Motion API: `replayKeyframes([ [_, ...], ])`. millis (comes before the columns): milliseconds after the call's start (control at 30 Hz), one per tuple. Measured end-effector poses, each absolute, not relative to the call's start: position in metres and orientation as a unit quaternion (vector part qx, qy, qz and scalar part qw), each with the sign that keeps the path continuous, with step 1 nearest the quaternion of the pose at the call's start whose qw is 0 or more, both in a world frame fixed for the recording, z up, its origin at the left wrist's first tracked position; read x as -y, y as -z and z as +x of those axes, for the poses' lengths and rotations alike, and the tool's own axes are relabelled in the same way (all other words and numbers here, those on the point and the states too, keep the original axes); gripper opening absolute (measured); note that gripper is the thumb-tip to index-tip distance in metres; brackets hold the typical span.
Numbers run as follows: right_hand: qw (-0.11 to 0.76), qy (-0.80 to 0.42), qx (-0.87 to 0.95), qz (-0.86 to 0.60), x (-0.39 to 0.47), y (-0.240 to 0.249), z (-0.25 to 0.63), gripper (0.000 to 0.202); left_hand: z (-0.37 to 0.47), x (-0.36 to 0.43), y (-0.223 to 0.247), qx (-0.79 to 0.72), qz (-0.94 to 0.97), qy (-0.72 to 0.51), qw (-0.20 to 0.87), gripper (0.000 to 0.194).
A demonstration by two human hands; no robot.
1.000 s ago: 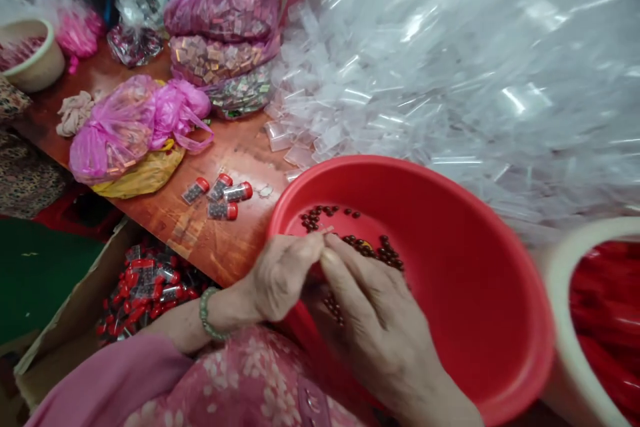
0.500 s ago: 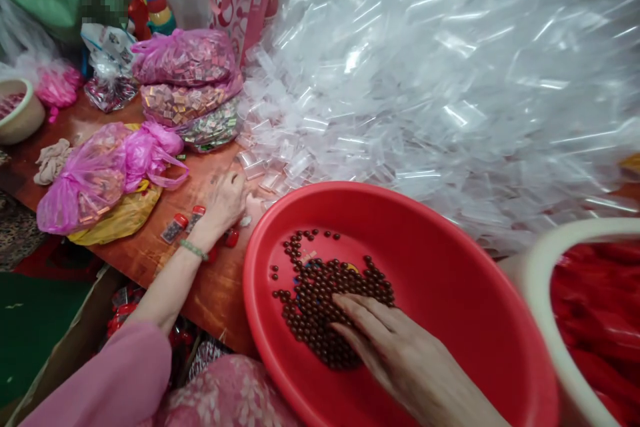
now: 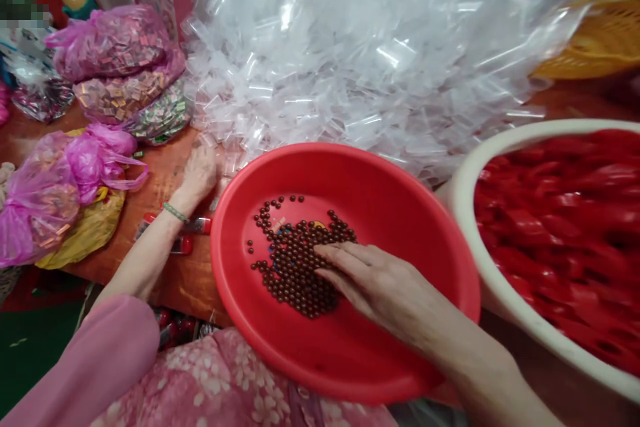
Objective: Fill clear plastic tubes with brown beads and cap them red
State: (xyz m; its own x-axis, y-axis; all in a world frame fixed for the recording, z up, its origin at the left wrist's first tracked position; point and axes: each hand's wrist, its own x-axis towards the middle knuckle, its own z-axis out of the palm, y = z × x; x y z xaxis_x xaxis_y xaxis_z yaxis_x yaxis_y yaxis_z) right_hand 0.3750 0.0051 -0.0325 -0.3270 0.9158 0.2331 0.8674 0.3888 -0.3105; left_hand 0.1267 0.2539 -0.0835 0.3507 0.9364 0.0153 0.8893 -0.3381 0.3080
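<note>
A large red basin (image 3: 415, 193) holds a layer of small dark brown balls (image 3: 300, 267). My right hand (image 3: 367, 273) reaches into it, fingers close together and fingertips on the balls; what they pinch, if anything, is hidden. My left hand (image 3: 200, 170) is over the table left of the basin, beside the edge of a heap of clear plastic containers (image 3: 320, 67). Its fingers are blurred, and I cannot make out anything in them. Under my left wrist, with its green bracelet, lie small clear containers with red caps (image 3: 185, 245).
At the right stands a white tub (image 3: 470, 213) full of red pieces (image 3: 565, 213), with a yellow basket (image 3: 595, 40) behind. Pink bags (image 3: 113, 47) of small packets and a yellow bag (image 3: 90, 230) lie on the orange-brown table (image 3: 200, 280) at the left.
The view has turned right, so the basin and bags appear further left and more of the white tub shows. My right hand stays at the balls; my left hand remains near the clear heap.
</note>
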Motion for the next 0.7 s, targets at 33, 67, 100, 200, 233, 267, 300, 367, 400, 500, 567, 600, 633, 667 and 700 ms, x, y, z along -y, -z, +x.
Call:
replayKeyframes([
  [33, 0.203, -0.076, 0.811, -0.543, -0.008, 0.031, 0.376, 0.028, 0.12, -0.25, 0.082, -0.564, 0.807, -0.11, 0.136, 0.021],
  [67, 0.22, -0.093, 0.81, -0.536, -0.012, 0.028, 0.377, 0.027, 0.113, -0.244, 0.078, -0.566, 0.801, -0.128, 0.149, 0.018],
  [100, 0.239, -0.116, 0.806, -0.528, -0.016, 0.025, 0.378, 0.026, 0.106, -0.238, 0.074, -0.567, 0.794, -0.146, 0.163, 0.015],
  [200, 0.289, -0.211, 0.788, -0.5, -0.033, 0.007, 0.378, 0.023, 0.096, -0.208, 0.049, -0.547, 0.775, -0.211, 0.235, 0.017],
  [233, 0.302, -0.242, 0.782, -0.489, -0.039, -0.001, 0.377, 0.024, 0.096, -0.195, 0.039, -0.525, 0.765, -0.245, 0.283, 0.021],
  [267, 0.315, -0.268, 0.776, -0.477, -0.045, -0.009, 0.377, 0.026, 0.098, -0.181, 0.028, -0.477, 0.724, -0.314, 0.387, 0.024],
  [300, 0.328, -0.293, 0.77, -0.462, -0.052, -0.017, 0.376, 0.032, 0.102, -0.167, 0.017, -0.417, 0.681, -0.355, 0.486, 0.027],
  [367, 0.345, -0.343, 0.763, -0.426, -0.063, -0.03, 0.374, 0.046, 0.115, -0.141, -0.002, -0.333, 0.616, -0.344, 0.625, 0.028],
  [400, 0.347, -0.363, 0.761, -0.41, -0.067, -0.035, 0.372, 0.05, 0.122, -0.13, -0.008, -0.307, 0.59, -0.322, 0.675, 0.028],
  [500, 0.356, -0.413, 0.747, -0.381, -0.072, -0.041, 0.364, 0.048, 0.144, -0.111, -0.015, -0.271, 0.533, -0.257, 0.76, 0.028],
  [567, 0.382, -0.45, 0.721, -0.365, -0.07, -0.038, 0.361, 0.045, 0.155, -0.108, -0.012, -0.251, 0.509, -0.236, 0.789, 0.031],
  [600, 0.398, -0.47, 0.703, -0.356, -0.068, -0.036, 0.36, 0.045, 0.16, -0.109, -0.009, -0.241, 0.501, -0.228, 0.799, 0.032],
  [633, 0.409, -0.49, 0.686, -0.351, -0.066, -0.033, 0.36, 0.044, 0.163, -0.111, -0.006, -0.235, 0.498, -0.221, 0.805, 0.033],
  [667, 0.413, -0.504, 0.672, -0.352, -0.064, -0.029, 0.362, 0.043, 0.165, -0.113, -0.003, -0.239, 0.503, -0.211, 0.804, 0.035],
  [700, 0.408, -0.508, 0.665, -0.364, -0.063, -0.025, 0.366, 0.042, 0.167, -0.117, -0.001, -0.251, 0.522, -0.193, 0.792, 0.037],
])
